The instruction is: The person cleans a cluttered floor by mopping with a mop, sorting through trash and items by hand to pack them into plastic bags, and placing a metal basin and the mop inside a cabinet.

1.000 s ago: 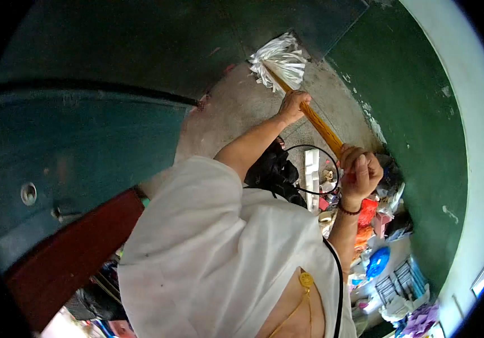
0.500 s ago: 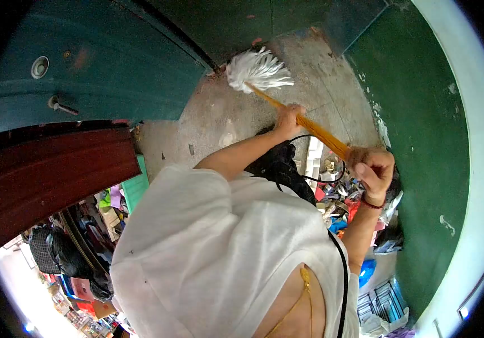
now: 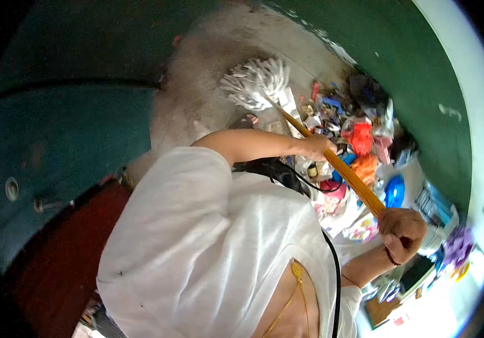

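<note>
A mop with a yellow-brown wooden handle (image 3: pixel 354 183) slants across the middle of the view. Its white strand head (image 3: pixel 256 81) rests on the grey floor, close to a heap of clutter. Partway along the handle, the fingers of my left hand (image 3: pixel 317 147) are wrapped round the wood. My right hand (image 3: pixel 402 234) is closed over the handle's upper end, covering its tip. Just below the mop head, part of a foot in a dark sandal (image 3: pixel 246 120) shows.
Mixed clutter with a red bag (image 3: pixel 361 139) and a blue shiny item (image 3: pixel 394 191) lies along the green wall (image 3: pixel 422 84). On the left are a dark green door (image 3: pixel 73 135) with a handle and a dark red panel (image 3: pixel 73 236). A black cable (image 3: pixel 337 276) runs down my shirt.
The view has swung to the right, showing more clutter and less of the door. The mop head now lies near the clutter instead of by the door's edge. Both hands still hold the handle.
</note>
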`<state>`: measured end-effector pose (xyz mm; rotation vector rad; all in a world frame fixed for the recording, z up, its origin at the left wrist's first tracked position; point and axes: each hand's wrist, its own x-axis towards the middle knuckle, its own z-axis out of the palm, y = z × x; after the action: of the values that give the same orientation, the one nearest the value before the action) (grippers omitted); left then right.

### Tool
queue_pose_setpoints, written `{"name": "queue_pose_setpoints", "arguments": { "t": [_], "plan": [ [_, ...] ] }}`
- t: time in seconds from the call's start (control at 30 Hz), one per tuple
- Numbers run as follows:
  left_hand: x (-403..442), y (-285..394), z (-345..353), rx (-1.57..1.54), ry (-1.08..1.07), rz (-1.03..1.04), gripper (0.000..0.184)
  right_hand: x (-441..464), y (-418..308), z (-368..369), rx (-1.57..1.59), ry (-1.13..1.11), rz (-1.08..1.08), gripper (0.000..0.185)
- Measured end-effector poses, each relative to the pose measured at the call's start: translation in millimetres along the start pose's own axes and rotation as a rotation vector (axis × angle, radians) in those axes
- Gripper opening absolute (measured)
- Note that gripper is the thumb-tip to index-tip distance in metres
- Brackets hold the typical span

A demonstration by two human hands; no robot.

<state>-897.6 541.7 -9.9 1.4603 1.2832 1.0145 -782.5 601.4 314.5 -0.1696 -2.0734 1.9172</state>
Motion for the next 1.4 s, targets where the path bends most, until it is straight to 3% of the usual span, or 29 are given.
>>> {"name": "queue_pose_setpoints", "arguments": {
  "t": [0.03,0.1,0.13,0.2,0.27,0.33,0.4,0.47,0.53,0.63,0.73,0.83,0.93,0.97,1.0,1.03,1.07,1.13,1.2,1.3,1.4],
  "plan": [
    [11.0,4.6,12.1,-0.006,-0.04,0.022,0.013,-12.9,-4.8,18.9,-0.106,0.24,-0.075,0.02],
    [27.1,17.1,33.1,-0.115,-0.006,0.148,0.013,-29.2,-12.1,34.4,-0.28,0.362,-0.098,0.02],
    [34.5,26.5,36.2,-0.083,0.038,0.096,0.012,-33.4,-15.0,24.2,-0.21,0.142,0.011,0.019],
    [61.0,35.3,41.0,-0.05,0.031,0.258,0.013,-30.9,-25.5,30.8,-0.412,0.097,0.135,0.019],
    [81.9,59.7,40.8,-0.112,-0.031,0.388,0.015,-29.0,-43.7,50.9,-0.509,0.225,0.212,0.017],
    [107.2,62.4,64.1,-0.09,-0.119,0.398,0.025,-20.5,-59.9,74.5,-0.805,0.738,0.13,0.016],
    [102.9,121.2,41.9,-0.024,-0.153,0.49,0.028,-35.1,-79.5,68.9,-1.006,0.73,-0.109,0.015],
    [111.2,147.7,59.4,0.173,0.014,0.678,0.031,-101.6,-131.4,33.5,-0.836,0.378,-0.161,0.025],
    [91.8,204.3,44.8,0.174,-0.078,0.747,0.035,-156.0,-171.6,29.6,-0.672,0.35,-0.456,0.029],
    [73.6,254.2,34.1,0.438,-0.147,0.794,0.036,-189.0,-180.5,35.6,-0.51,0.547,-0.642,0.027],
    [56.8,272.6,17.9,0.491,-0.258,0.796,0.037,-212.0,-163.0,30.0,-0.406,0.709,-0.703,0.025],
    [55.8,249.0,6.1,0.622,-0.191,0.752,0.038,-224.3,-127.7,18.2,-0.36,0.883,-0.705,0.024],
    [66.2,195.5,-23.9,0.532,-0.107,0.63,0.039,-189.7,-66.6,8.0,-0.342,1.015,-0.626,0.022],
    [67.3,173.7,-40.7,0.607,-0.108,0.505,0.039,-160.1,-43.7,6.6,-0.201,1.016,-0.537,0.028],
    [69.1,149.3,-54.9,0.626,-0.07,0.417,0.038,-127.9,-28.1,11.3,-0.259,1.117,-0.335,0.018],
    [71.3,114.7,-67.8,0.614,-0.003,0.422,0.036,-105.8,-2.9,8.2,-0.188,1.076,-0.286,0.016],
    [69.7,98.3,-84.2,0.612,0.02,0.27,0.035,-92.3,33.6,3.8,0.032,1.111,-0.187,0.015],
    [80.8,30.6,-112.7,0.608,0.081,0.172,0.032,-32.4,68.8,-9.9,0.072,0.894,-0.113,0.016],
    [88.6,-19.6,-134.7,0.482,0.162,-0.036,0.028,18.8,107.0,-24.7,-0.115,0.714,-0.093,0.015],
    [116.6,-78.4,-149.8,0.31,0.264,-0.04,0.023,69.7,117.0,-38.6,-0.119,0.599,-0.036,0.018],
    [159.3,-63.1,-142.2,0.146,0.227,0.055,0.019,83.6,104.3,-68.7,-0.158,0.597,-0.014,0.019]
  ]
}}
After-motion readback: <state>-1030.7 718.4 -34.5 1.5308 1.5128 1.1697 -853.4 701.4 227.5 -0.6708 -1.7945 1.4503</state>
